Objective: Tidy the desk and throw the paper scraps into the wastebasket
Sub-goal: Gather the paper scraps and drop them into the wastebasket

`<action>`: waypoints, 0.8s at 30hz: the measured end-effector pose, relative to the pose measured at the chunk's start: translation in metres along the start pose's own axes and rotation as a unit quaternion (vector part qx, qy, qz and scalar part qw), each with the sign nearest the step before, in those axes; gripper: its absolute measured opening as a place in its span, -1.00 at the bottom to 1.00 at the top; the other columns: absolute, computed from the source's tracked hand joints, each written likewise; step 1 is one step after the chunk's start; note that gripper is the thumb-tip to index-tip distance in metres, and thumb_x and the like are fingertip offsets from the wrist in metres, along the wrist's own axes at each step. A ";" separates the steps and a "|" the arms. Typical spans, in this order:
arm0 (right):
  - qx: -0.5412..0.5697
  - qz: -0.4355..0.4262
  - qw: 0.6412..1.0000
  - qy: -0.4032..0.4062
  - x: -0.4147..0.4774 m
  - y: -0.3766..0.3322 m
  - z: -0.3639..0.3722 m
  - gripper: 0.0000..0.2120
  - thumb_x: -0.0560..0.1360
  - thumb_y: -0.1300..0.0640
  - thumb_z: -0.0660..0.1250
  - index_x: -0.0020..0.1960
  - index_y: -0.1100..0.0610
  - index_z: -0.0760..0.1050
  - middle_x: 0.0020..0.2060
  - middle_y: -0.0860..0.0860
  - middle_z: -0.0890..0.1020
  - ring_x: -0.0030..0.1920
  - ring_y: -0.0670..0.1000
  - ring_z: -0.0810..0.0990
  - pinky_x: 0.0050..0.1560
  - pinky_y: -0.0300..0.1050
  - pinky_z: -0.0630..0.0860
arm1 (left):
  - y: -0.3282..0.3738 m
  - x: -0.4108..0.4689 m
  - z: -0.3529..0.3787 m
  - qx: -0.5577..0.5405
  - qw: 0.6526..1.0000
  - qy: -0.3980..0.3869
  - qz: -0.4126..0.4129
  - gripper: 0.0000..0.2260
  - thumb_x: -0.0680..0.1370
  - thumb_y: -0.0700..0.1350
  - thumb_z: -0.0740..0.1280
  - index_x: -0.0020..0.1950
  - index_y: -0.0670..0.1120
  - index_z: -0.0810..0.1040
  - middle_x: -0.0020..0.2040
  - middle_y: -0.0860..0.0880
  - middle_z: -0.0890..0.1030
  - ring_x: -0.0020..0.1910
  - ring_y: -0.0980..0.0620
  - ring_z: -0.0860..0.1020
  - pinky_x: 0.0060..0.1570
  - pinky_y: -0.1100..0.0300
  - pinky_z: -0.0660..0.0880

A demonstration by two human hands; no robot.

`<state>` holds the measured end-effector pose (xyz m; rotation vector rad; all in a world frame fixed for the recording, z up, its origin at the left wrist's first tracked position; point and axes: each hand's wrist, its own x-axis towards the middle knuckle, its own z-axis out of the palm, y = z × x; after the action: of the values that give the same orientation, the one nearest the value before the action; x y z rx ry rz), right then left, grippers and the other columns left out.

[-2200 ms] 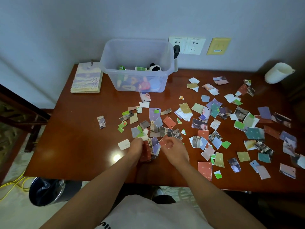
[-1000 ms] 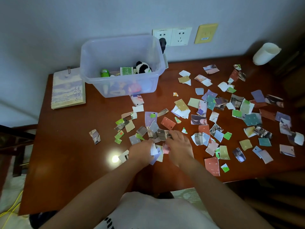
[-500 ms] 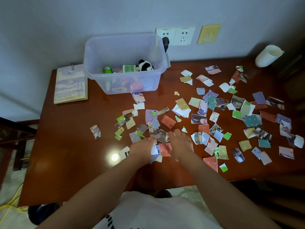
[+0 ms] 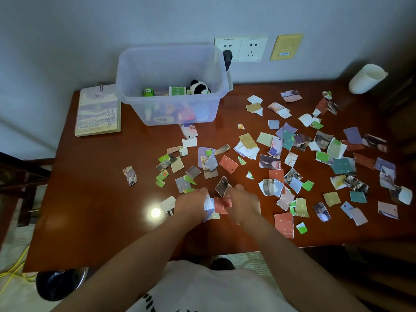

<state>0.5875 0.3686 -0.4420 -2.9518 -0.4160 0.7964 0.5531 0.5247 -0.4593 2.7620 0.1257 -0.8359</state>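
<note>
view: head
left hand (image 4: 191, 204): near desk (image 4: 90, 210) front edge, fingers curled down, gripping left side of scrap bundle (image 4: 216, 206)
right hand (image 4: 243, 204): just beside left, fingers curled, gripping bundle's right side; one dark scrap (image 4: 222, 185) sticks up at its fingertips
paper scraps (image 4: 315, 154): loose, strewn from desk middle to right edge
wastebasket (image 4: 58, 284): on floor below front-left corner, dark liner
clear bin (image 4: 171, 118): back edge, toys inside
notebook (image 4: 99, 111): back-left corner, beside bin
</note>
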 end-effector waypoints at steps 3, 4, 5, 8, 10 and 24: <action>0.049 0.005 0.999 0.009 -0.006 0.001 0.002 -0.66 0.54 0.13 0.35 0.29 -0.06 0.44 0.15 -0.04 0.62 0.08 0.05 0.62 0.03 -0.12 0.53 | 0.000 -0.006 0.001 -0.047 0.998 0.027 -0.017 -0.65 0.49 0.04 0.38 0.22 0.00 0.43 0.13 -0.01 0.60 0.08 -0.04 0.57 0.02 0.11 0.51; 0.071 0.011 0.997 0.013 -0.008 0.001 0.002 -0.65 0.55 0.16 0.33 0.31 -0.06 0.43 0.17 -0.05 0.62 0.10 0.05 0.62 0.03 -0.12 0.55 | -0.001 -0.008 0.001 -0.068 0.997 0.036 -0.026 -0.67 0.50 0.05 0.36 0.22 0.00 0.44 0.12 -0.01 0.61 0.07 -0.04 0.58 0.00 0.12 0.52; 0.091 0.016 0.996 0.016 -0.009 0.000 0.002 -0.63 0.55 0.17 0.32 0.32 -0.06 0.42 0.19 -0.05 0.61 0.12 0.05 0.62 0.04 -0.11 0.57 | -0.002 -0.010 0.001 -0.094 0.994 0.043 -0.036 -0.68 0.51 0.05 0.35 0.22 0.00 0.45 0.12 0.00 0.61 0.07 -0.04 0.58 -0.02 0.13 0.51; 0.133 0.017 0.990 0.030 -0.011 -0.001 -0.004 -0.63 0.56 0.15 0.30 0.33 -0.06 0.39 0.20 -0.04 0.60 0.14 0.04 0.61 0.00 -0.11 0.60 | -0.005 -0.016 -0.001 -0.183 0.978 0.060 -0.078 -0.73 0.50 0.01 0.33 0.16 -0.02 0.47 0.09 -0.02 0.62 0.08 -0.06 0.56 -0.05 0.13 0.49; 0.143 0.006 0.989 0.042 -0.011 -0.001 -0.010 -0.67 0.56 0.14 0.30 0.30 -0.04 0.39 0.17 -0.04 0.61 0.11 0.02 0.61 -0.08 -0.14 0.59 | -0.006 -0.022 -0.004 -0.251 0.960 0.074 -0.103 -0.77 0.49 -0.02 0.33 0.11 -0.06 0.47 0.01 -0.03 0.60 0.05 -0.08 0.56 -0.09 0.10 0.46; 0.115 -0.192 0.973 0.048 -0.033 -0.079 -0.032 -0.81 0.55 0.11 0.26 0.16 -0.05 0.43 0.02 -0.03 0.63 0.02 0.08 0.61 -0.12 -0.08 0.53 | -0.053 -0.117 -0.009 -0.461 0.823 0.236 -0.234 -0.92 0.49 -0.11 0.33 -0.08 -0.04 0.45 -0.24 -0.01 0.54 -0.29 0.00 0.48 -0.35 0.15 0.28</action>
<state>0.5572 0.4362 -0.3886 -2.5641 -0.7953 0.6036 0.4524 0.5773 -0.3987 1.9178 1.0303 -0.0546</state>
